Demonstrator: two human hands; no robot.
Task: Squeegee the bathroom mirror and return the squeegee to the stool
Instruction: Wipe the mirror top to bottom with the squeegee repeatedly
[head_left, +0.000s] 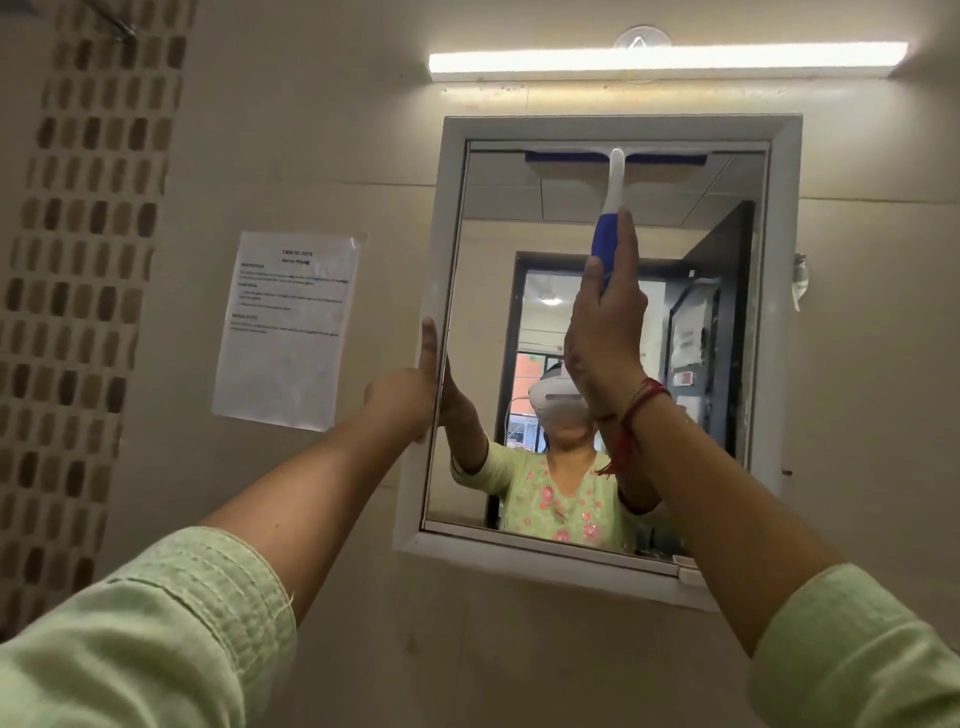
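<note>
The right hand is gripping the squeegee handle, its blade lying against the mirror's top edge. The left hand is clasping the frame's left side, steadying it. The wiping step is under way; next likely calls for an even downward pull.

Squeegee at mirror top edge, paper sheet left of mirror, light bar above

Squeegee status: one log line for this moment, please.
right hand: grips squeegee handle | blade: top of mirror | left hand: steadies mirror edge | stool: unseen
</note>
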